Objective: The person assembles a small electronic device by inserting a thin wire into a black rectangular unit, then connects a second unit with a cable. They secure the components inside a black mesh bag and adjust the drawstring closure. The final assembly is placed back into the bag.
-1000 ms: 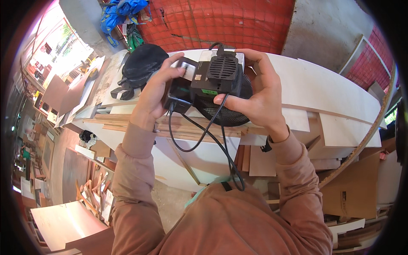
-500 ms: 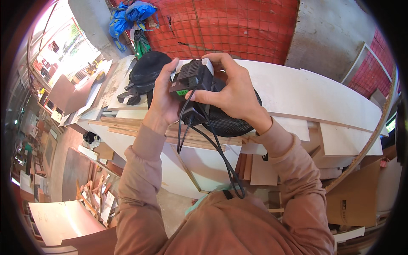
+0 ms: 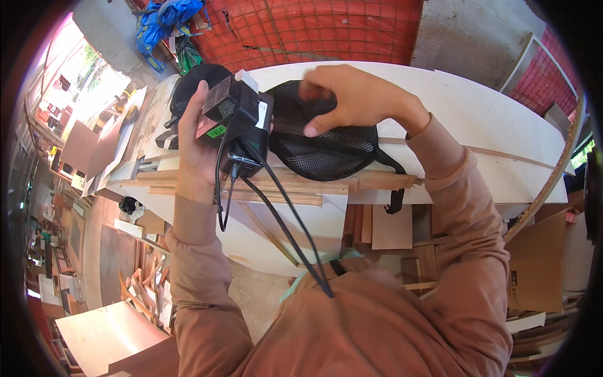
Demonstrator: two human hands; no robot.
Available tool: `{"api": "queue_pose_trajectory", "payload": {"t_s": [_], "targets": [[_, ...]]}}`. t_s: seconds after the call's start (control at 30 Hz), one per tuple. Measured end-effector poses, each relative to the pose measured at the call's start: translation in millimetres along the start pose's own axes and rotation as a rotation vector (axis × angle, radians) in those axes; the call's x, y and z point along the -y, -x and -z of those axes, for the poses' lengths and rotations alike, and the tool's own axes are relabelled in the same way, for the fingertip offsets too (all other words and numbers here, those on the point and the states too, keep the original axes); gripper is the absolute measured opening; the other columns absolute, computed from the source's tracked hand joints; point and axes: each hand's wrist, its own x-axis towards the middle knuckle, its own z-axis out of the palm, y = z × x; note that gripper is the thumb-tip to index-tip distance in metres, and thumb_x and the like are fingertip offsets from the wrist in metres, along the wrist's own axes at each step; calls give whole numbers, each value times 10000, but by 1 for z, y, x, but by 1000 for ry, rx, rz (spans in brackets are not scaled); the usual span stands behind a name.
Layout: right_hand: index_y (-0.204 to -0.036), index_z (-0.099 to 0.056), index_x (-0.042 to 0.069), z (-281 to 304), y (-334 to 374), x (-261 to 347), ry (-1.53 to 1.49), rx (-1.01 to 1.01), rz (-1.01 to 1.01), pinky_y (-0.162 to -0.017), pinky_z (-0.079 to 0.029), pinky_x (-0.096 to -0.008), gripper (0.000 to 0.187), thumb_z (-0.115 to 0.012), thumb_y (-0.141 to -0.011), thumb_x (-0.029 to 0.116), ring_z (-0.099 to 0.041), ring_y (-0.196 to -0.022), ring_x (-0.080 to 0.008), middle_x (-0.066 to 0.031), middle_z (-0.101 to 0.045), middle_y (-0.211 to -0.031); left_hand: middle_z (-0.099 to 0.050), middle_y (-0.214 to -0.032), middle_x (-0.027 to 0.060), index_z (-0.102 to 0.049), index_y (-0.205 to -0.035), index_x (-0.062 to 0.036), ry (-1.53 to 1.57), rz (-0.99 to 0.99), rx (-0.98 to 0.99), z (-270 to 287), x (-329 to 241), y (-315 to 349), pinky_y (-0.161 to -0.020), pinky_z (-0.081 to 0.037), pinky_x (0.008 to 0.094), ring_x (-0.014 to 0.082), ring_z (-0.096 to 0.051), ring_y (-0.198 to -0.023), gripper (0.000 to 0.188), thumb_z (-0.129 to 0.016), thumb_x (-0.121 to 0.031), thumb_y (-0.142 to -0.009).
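Gripping a black boxy device [image 3: 235,125] with a vented face, the left hand [image 3: 198,147] holds it raised above the near edge of the white bench [image 3: 490,132]. Two black cables [image 3: 276,213] run from its underside down to the person's chest. The right hand [image 3: 352,97], fingers curled but closed on nothing, hovers over a black mesh pouch [image 3: 320,147] lying on the bench just beside the device.

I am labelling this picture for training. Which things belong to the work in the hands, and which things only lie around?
In hand:
left hand gripping the black device
its black cables
right hand over the black mesh pouch

Lying about:
white board
wooden strips
blue bag
cardboard pieces
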Motion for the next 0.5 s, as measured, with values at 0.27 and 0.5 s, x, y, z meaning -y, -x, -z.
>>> {"api": "queue_pose_trajectory", "payload": {"t_s": [0.27,0.5], "targets": [[-941,-776,-3,-4,-8,-11,303,229,-99,-839,-580,-447,319,-876,-875,292,-746,-925,-337,-148,-785,-932,-695,-1220,328,-601,-1405,22,23,123,58,-19,-1,10,-801,-668,583,480,-749,-1040,716,-519,-606,-1069],[-933,-771,-1,-1,-2,-25,231,283,-28,-711,-548,-417,296,-871,-877,272,-697,-749,-311,-132,-740,-803,-705,-1215,274,-628,-1411,-46,150,87,87,-48,36,0,-881,-649,577,461,-730,-1095,628,-530,-567,-1075]]}}
